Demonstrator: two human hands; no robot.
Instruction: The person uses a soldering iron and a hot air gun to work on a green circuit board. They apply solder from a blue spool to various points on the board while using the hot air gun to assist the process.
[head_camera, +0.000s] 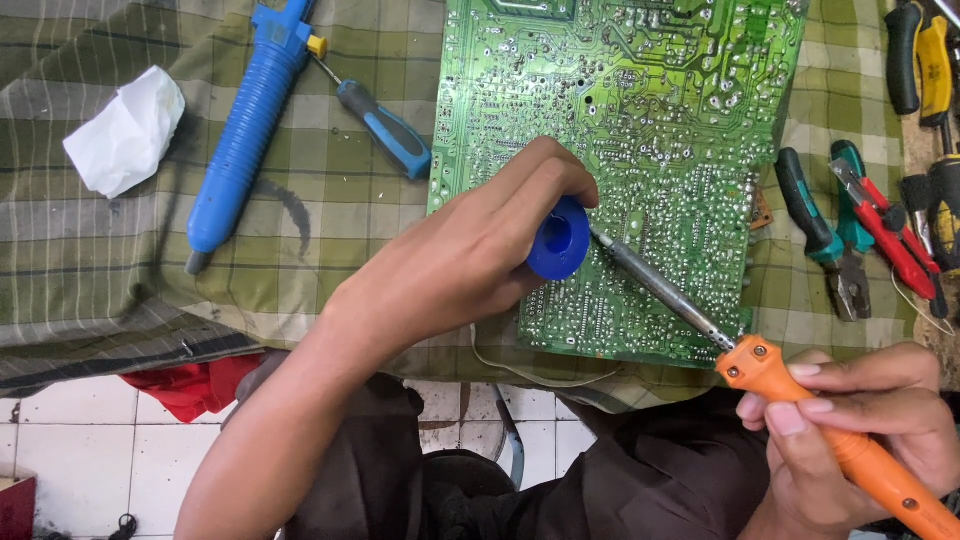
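A green circuit board (640, 110) lies solder side up on a checked green cloth (330, 190). My left hand (470, 250) grips a small blue spool (558, 238) at the board's lower left part. My right hand (850, 420) holds an orange-handled soldering iron (840, 435) at the lower right. Its metal shaft (660, 288) runs up and left across the board, and the tip ends right beside the spool. Whether the tip touches the board or the spool is hard to tell.
A blue desoldering pump (245, 130), a blue-handled screwdriver (385, 128) and a crumpled white tissue (125, 130) lie left of the board. Green-handled pliers (820, 235), red-handled cutters (890, 230) and yellow-black tools (930, 70) lie at the right. White floor tiles (90, 450) and a red cloth (195, 385) show below.
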